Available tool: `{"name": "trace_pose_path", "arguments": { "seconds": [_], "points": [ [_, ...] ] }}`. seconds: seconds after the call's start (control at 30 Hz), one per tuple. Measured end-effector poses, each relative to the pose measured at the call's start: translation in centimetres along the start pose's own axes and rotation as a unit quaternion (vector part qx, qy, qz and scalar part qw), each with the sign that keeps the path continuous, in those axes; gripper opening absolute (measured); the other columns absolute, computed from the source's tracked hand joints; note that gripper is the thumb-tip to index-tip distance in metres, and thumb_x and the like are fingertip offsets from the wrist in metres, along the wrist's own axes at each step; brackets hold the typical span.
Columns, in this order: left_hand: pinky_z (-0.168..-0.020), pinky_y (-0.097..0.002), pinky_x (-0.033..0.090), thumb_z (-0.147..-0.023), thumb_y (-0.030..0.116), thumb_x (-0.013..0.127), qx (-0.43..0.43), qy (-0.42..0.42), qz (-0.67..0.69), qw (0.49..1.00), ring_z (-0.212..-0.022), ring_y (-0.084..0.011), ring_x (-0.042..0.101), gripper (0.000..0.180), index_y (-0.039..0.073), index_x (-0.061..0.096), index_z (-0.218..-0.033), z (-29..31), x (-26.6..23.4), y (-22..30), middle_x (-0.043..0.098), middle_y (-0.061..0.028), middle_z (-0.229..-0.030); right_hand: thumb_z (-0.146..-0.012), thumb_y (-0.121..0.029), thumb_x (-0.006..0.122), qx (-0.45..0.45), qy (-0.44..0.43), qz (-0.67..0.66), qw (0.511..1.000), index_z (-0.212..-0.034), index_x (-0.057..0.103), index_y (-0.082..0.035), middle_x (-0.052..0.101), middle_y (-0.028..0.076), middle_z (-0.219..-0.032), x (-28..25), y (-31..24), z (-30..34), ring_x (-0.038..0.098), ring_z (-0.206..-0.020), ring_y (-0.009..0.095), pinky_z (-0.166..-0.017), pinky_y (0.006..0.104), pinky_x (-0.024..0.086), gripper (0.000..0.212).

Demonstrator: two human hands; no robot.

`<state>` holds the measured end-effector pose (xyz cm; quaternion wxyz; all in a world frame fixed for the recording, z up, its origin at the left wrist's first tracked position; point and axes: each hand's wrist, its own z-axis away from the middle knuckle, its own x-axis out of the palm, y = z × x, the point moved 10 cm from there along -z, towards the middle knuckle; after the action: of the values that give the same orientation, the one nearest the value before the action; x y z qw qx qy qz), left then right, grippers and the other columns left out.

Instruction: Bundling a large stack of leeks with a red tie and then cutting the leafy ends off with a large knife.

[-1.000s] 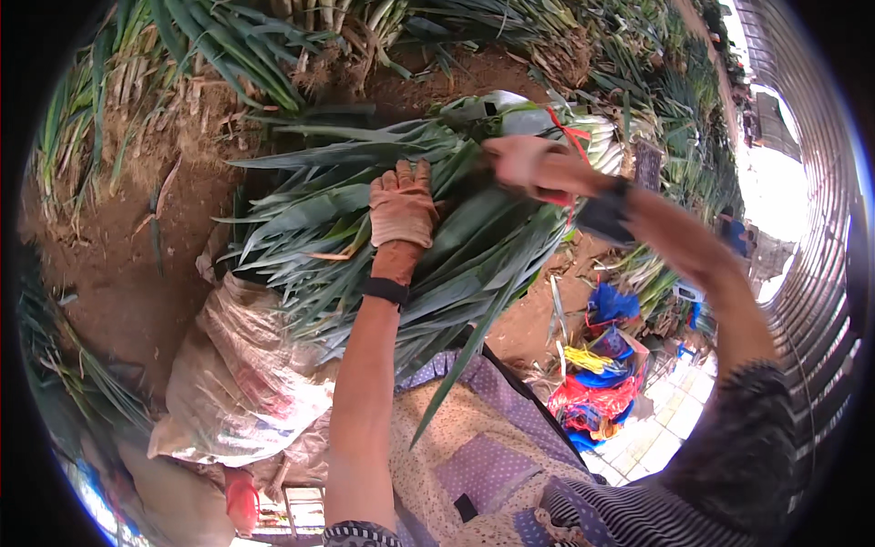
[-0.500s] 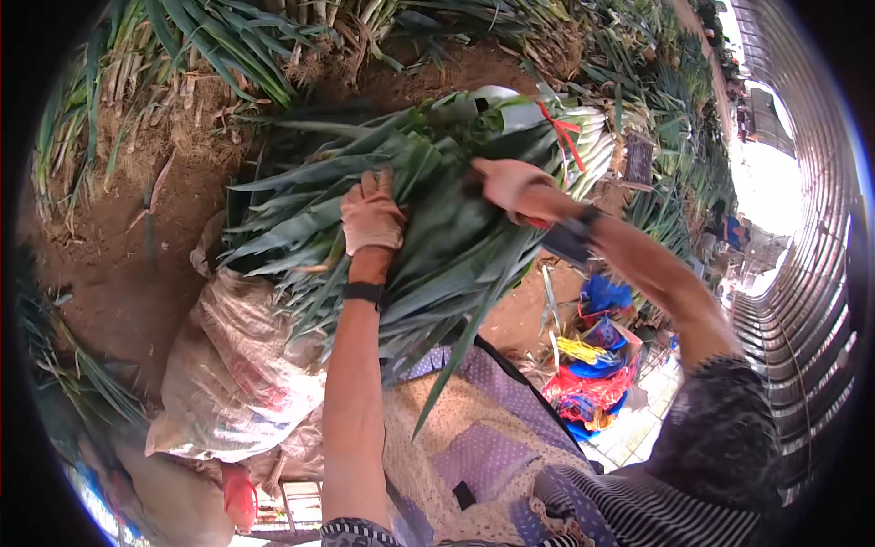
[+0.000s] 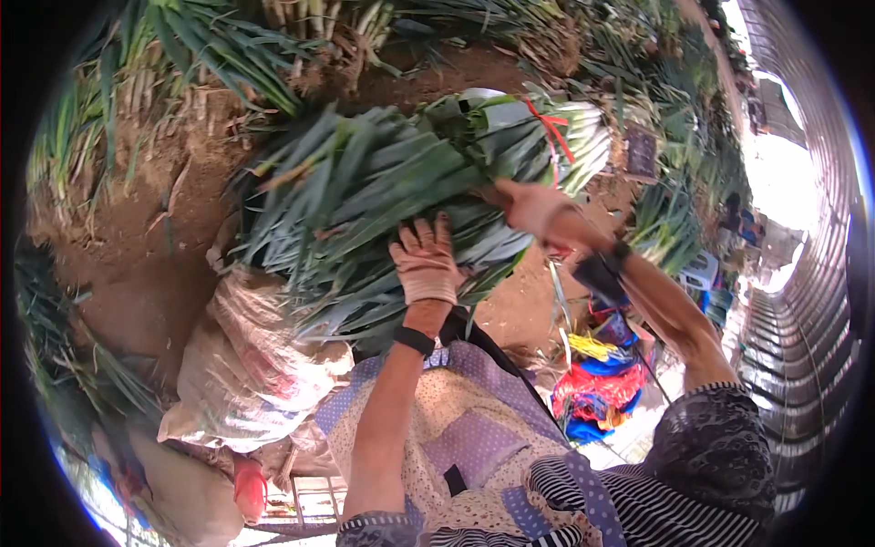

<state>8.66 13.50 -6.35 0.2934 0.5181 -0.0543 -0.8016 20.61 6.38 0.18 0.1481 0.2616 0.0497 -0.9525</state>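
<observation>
A large bundle of green onions [image 3: 365, 173] lies in front of me, its long green leaves fanned to the left. Its white stalks [image 3: 588, 137] point right, with a red tie [image 3: 551, 128] around them. My left hand [image 3: 427, 264], in a pale glove, rests flat on the near leaves with its fingers spread. My right hand [image 3: 538, 211], also gloved, is closed at the right part of the leaves, just below the tied stalks. What its fingers hold is hidden.
A woven sack [image 3: 246, 365] stands at my left. Heaps of green onions [image 3: 182, 55] line the far side over brown soil. Blue, red and yellow ties [image 3: 597, 383] lie to my right. A dark crate-like block [image 3: 641, 150] sits beyond the stalks. A red object [image 3: 249, 492] shows at lower left.
My left hand has moved right and nearer to me across the leaves. My right hand has shifted slightly right and nearer. The leaves are now swept together more to the far left.
</observation>
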Motion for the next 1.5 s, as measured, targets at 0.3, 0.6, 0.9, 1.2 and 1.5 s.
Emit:
{"name": "trace_pose_path", "arguments": {
  "seconds": [0.3, 0.6, 0.9, 1.2, 1.5],
  "points": [
    [-0.095, -0.0445, 0.033, -0.058, 0.062, 0.073, -0.044, -0.019, -0.011, 0.999, -0.123, -0.0293, 0.038, 0.103, 0.015, 0.034, -0.141, -1.4, 1.6, -0.5, 0.042, -0.0124, -0.136, -0.087, -0.010, 0.045, -0.036, -0.044, -0.049, 0.997, -0.117, 0.050, -0.010, 0.063, 0.013, -0.082, 1.3, 0.4, -4.6, 0.062, -0.060, 0.021, -0.046, 0.0341, 0.047, 0.030],
    [-0.093, -0.0422, 0.033, -0.055, 0.059, 0.075, -0.031, 0.023, 0.021, 0.999, -0.119, -0.0271, 0.041, 0.100, 0.012, 0.040, -0.137, -0.1, 2.6, -1.0, 0.043, -0.0119, -0.134, -0.086, -0.012, 0.046, -0.074, -0.002, 0.093, 0.993, -0.113, 0.050, -0.012, 0.061, 0.016, -0.070, 2.4, 2.8, -0.3, 0.061, -0.055, 0.027, -0.047, 0.0396, 0.046, 0.027],
    [-0.093, -0.0385, 0.034, -0.054, 0.061, 0.075, -0.016, 0.047, 0.046, 0.998, -0.113, -0.0238, 0.044, 0.098, 0.013, 0.042, -0.133, -1.6, 2.2, 2.0, 0.047, -0.0079, -0.125, -0.085, -0.014, 0.052, -0.021, -0.022, 0.076, 0.997, -0.114, 0.053, -0.009, 0.062, 0.013, -0.079, 1.8, 3.4, -11.1, 0.062, -0.067, 0.020, -0.057, 0.0329, 0.050, 0.030],
    [-0.094, -0.0377, 0.033, -0.053, 0.063, 0.074, -0.055, 0.027, 0.032, 0.998, -0.113, -0.0238, 0.043, 0.099, 0.013, 0.043, -0.133, 0.3, 4.2, -2.1, 0.045, -0.0084, -0.127, -0.078, -0.015, 0.055, -0.063, -0.059, 0.105, 0.991, -0.117, 0.053, -0.016, 0.065, 0.012, -0.086, 3.9, 1.7, -2.0, 0.063, -0.063, 0.024, -0.050, 0.0351, 0.049, 0.039],
    [-0.093, -0.0383, 0.035, -0.053, 0.060, 0.076, -0.050, 0.033, 0.060, 0.996, -0.113, -0.0245, 0.044, 0.099, 0.012, 0.043, -0.133, 0.7, 4.7, -2.5, 0.047, -0.0086, -0.120, -0.086, -0.028, 0.054, -0.015, -0.102, 0.041, 0.994, -0.124, 0.049, -0.017, 0.065, 0.017, -0.084, 5.8, 3.1, -2.9, 0.065, -0.069, 0.024, -0.056, 0.0358, 0.050, 0.040]
  ]
}}
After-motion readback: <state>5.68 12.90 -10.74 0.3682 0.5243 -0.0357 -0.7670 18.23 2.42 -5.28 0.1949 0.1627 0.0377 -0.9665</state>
